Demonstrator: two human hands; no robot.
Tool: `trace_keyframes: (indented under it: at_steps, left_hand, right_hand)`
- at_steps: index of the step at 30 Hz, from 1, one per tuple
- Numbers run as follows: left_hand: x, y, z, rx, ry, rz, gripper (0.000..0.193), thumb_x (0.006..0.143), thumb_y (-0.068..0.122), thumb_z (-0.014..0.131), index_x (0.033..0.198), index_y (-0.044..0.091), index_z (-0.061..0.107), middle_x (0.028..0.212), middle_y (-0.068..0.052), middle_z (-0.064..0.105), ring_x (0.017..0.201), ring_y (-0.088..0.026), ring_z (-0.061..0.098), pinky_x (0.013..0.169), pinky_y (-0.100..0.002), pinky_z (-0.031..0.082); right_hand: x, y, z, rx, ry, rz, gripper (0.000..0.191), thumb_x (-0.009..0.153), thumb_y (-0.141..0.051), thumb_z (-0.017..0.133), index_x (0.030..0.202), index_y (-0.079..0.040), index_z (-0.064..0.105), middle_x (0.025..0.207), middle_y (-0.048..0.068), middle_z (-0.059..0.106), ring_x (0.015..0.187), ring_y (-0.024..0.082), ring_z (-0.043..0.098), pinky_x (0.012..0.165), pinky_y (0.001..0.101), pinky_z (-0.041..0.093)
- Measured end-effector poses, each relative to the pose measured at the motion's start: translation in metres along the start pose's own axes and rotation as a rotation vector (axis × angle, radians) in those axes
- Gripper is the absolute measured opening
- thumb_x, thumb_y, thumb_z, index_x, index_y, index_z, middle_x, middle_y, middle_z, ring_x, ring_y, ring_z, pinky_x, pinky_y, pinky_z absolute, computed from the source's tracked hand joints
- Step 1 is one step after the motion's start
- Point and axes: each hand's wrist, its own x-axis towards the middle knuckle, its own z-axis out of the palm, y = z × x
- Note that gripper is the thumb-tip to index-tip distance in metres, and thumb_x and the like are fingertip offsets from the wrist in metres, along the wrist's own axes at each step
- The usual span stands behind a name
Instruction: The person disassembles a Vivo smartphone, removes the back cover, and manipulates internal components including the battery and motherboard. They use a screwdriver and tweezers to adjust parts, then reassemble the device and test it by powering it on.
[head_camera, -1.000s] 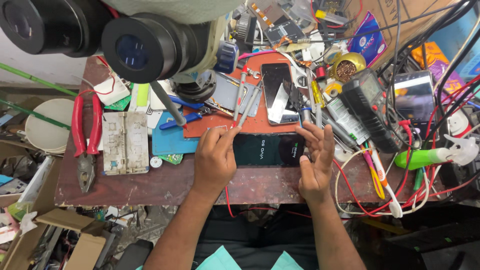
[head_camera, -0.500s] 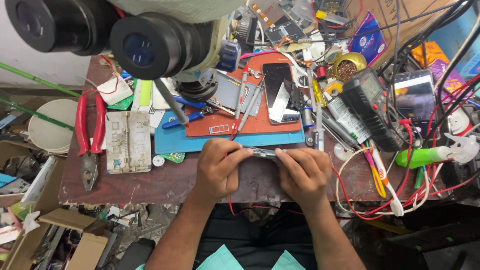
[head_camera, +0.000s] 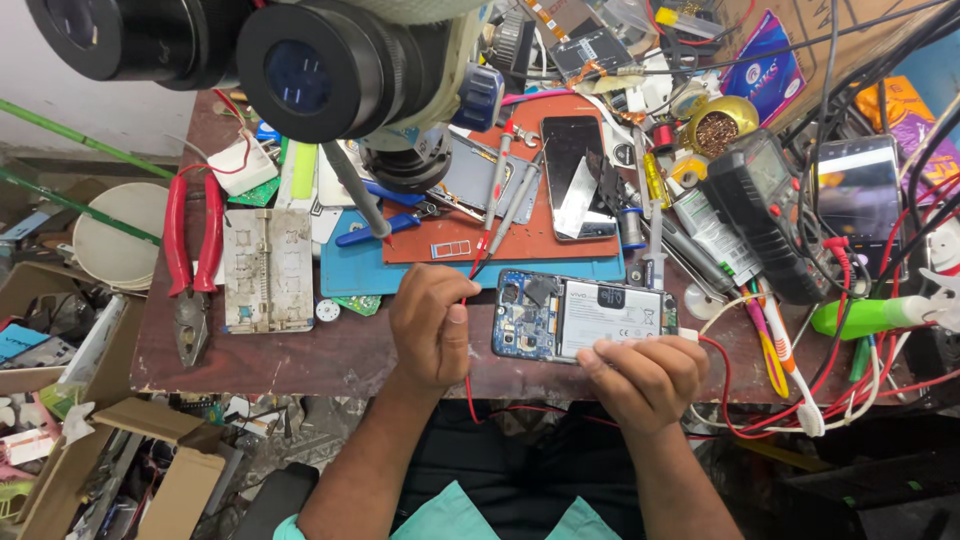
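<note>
An opened phone (head_camera: 585, 316) lies back-up on the brown bench, its blue circuit board and white battery exposed. My right hand (head_camera: 640, 378) grips its near edge with fingers curled on the battery side. My left hand (head_camera: 432, 322) rests beside the phone's left end, pinching a thin red probe lead (head_camera: 466, 300) that runs down over the bench edge. A second phone (head_camera: 573, 176) with a dark screen lies on the red mat (head_camera: 470, 238) farther back.
Microscope eyepieces (head_camera: 320, 70) hang over the upper left. Red-handled pliers (head_camera: 190, 250) and a metal holder plate (head_camera: 267, 270) lie at left. A multimeter (head_camera: 768, 215), tweezers, a green-handled tool (head_camera: 865, 316) and tangled red and black wires crowd the right. Cardboard boxes sit below left.
The phone has been turned over from dark screen up to open back up. My hands closed over it, then came apart; the view has shifted down and left.
</note>
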Motion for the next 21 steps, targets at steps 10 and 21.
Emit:
trace_keyframes:
  at_steps: [10, 21]
  left_hand:
    - [-0.001, -0.001, 0.002, 0.038, -0.033, 0.091, 0.017, 0.099, 0.012, 0.056, 0.114, 0.003, 0.058, 0.098, -0.014, 0.065, 0.081, -0.029, 0.062, 0.074, -0.042, 0.049]
    - [0.005, 0.002, 0.007, 0.212, 0.017, 0.213, 0.029, 0.09, 0.001, 0.076, 0.114, 0.01, 0.062, 0.088, -0.004, 0.062, 0.074, -0.022, 0.062, 0.062, -0.036, 0.047]
  right_hand:
    - [-0.017, 0.0, -0.006, -0.017, -0.024, 0.021, 0.023, 0.089, -0.01, 0.081, 0.094, -0.031, 0.073, 0.098, -0.014, 0.062, 0.092, 0.012, 0.056, 0.085, 0.0339, 0.049]
    - [-0.02, 0.002, -0.006, -0.003, -0.008, 0.008, 0.015, 0.09, -0.018, 0.079, 0.093, -0.03, 0.073, 0.099, -0.015, 0.061, 0.094, 0.01, 0.055, 0.085, 0.0329, 0.048]
